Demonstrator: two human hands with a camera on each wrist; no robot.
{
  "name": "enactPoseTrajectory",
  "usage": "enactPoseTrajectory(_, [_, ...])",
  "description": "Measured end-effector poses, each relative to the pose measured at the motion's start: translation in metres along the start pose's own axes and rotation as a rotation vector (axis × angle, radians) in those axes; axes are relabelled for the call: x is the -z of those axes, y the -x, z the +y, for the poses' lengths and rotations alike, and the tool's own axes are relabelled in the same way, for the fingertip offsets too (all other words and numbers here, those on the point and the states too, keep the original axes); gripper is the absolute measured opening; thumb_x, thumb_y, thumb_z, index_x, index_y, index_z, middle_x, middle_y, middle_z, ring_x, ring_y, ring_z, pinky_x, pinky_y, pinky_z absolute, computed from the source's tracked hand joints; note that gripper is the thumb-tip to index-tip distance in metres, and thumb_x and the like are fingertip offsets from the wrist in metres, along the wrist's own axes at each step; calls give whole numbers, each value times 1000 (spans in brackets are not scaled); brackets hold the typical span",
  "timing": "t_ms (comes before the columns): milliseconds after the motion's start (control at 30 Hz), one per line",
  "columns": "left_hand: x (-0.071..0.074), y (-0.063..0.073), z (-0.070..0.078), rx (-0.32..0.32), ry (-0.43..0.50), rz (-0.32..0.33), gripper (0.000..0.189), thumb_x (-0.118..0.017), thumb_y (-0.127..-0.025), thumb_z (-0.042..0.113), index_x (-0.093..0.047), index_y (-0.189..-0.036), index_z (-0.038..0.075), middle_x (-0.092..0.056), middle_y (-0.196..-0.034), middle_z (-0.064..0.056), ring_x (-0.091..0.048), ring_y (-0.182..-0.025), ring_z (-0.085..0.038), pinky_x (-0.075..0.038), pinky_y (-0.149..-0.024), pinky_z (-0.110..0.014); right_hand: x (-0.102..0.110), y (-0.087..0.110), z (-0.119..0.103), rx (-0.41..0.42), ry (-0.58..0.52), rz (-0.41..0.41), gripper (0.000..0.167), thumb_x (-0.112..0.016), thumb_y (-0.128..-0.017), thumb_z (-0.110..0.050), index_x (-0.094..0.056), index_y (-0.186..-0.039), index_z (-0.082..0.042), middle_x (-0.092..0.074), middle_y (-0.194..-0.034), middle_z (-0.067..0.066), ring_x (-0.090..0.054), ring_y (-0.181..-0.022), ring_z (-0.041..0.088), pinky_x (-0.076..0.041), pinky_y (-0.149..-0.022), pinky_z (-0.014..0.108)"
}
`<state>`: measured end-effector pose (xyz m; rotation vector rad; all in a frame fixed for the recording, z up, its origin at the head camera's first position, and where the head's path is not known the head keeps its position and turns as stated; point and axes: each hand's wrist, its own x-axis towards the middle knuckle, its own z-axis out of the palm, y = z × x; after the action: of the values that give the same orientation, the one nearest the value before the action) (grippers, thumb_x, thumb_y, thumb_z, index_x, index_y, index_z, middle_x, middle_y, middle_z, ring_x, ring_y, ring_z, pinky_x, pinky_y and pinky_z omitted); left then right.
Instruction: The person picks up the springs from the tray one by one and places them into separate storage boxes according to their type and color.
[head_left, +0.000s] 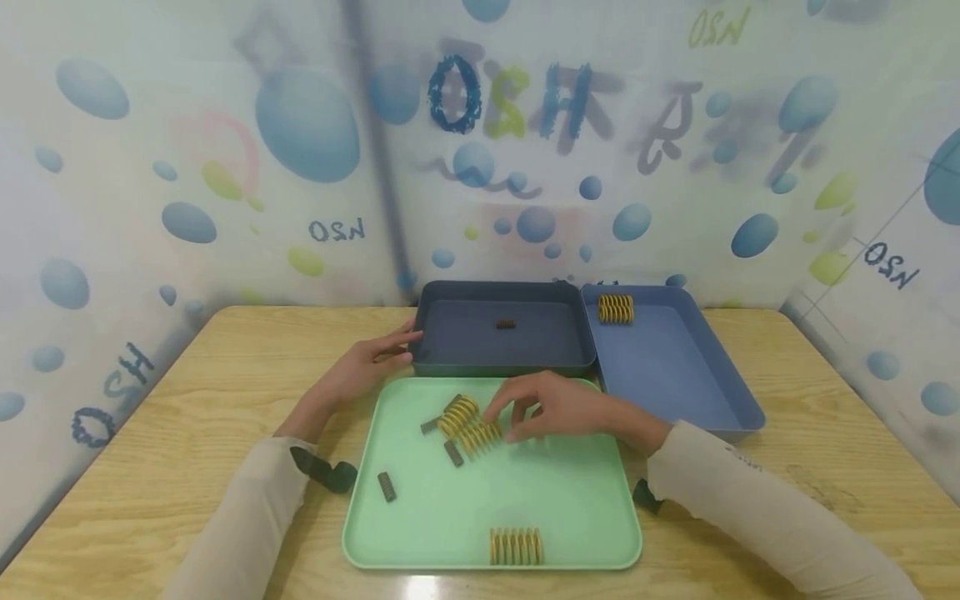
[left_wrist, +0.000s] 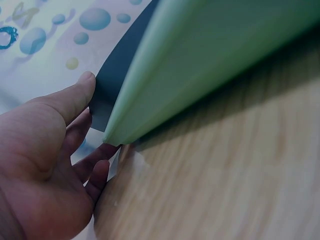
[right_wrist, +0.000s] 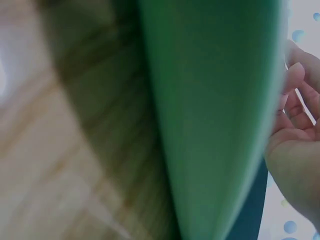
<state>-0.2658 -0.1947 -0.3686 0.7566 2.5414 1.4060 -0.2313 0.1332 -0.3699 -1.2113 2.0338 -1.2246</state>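
My right hand (head_left: 558, 406) hovers over the green tray (head_left: 570, 508), its forefinger at the end of a yellow coil spring (head_left: 480, 437); thumb and forefinger stand apart, and whether they touch it is unclear. Against that spring lies another yellow spring (head_left: 457, 417). Small dark springs lie around the pair, one of them (head_left: 453, 454) just in front. Further left is a separate dark spring (head_left: 386, 487). At the tray's front edge sits a yellow spring (head_left: 516, 547). My left hand (head_left: 367, 367) rests its extended fingers at the left side of the dark tray (head_left: 502, 369).
Inside the dark tray is one small dark spring (head_left: 506, 324). The blue tray (head_left: 675, 367) stands to its right, with yellow coil springs (head_left: 616, 309) in the far left corner. All three trays stand on a wooden table (head_left: 187, 467) before a patterned backdrop (head_left: 480, 208).
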Motion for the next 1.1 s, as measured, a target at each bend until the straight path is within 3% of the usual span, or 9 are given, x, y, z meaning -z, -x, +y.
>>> enactPoseTrajectory(200, [-1, 0, 0, -3, 15, 1, 43, -55, -98, 11, -47, -139, 0, -26, -154, -13, -35, -135, -33, -29, -108, -48, -4, -4, 3, 9, 66, -4, 37, -70, -89, -17, -64, -125, -9, -60, -107, 8, -65, -84, 15, -55, -60, 33])
enactPoseTrajectory(400, [-1, 0, 0, -12, 34, -2, 43, -54, -98, 9, -46, -139, -1, -25, -154, -14, -41, -130, -37, -30, -107, -49, -5, -5, 9, -24, 169, 33, 33, -73, -86, -23, -69, -118, -17, -55, -102, 1, -63, -82, 11, -53, -67, 29])
enactPoseTrajectory(633, [-1, 0, 1, -2, 3, 0, 43, -55, -98, 12, -47, -139, 1, -27, -154, -12, -25, -140, -29, -25, -110, -48, -6, -5, 8, -72, 120, 2, 34, -76, -83, -23, -68, -116, -21, -61, -112, -6, -64, -81, 13, -54, -66, 31])
enactPoseTrajectory(967, [0, 0, 3, -3, -16, 1, 43, -55, -98, 9, -47, -139, -1, -27, -153, -14, -22, -141, -31, -24, -110, -50, -6, -6, 8, -107, 85, -20, 37, -77, -81, -21, -67, -117, -21, -62, -113, -4, -63, -77, 15, -52, -59, 29])
enactPoseTrajectory(1100, [-1, -4, -15, -9, -39, 14, 43, -55, -99, 14, -48, -140, 5, -28, -154, -7, -22, -141, -26, -22, -111, -48, -6, -6, 8, -113, 69, -28, 38, -77, -82, -21, -67, -118, -21, -62, -113, -5, -62, -75, 16, -51, -58, 28])
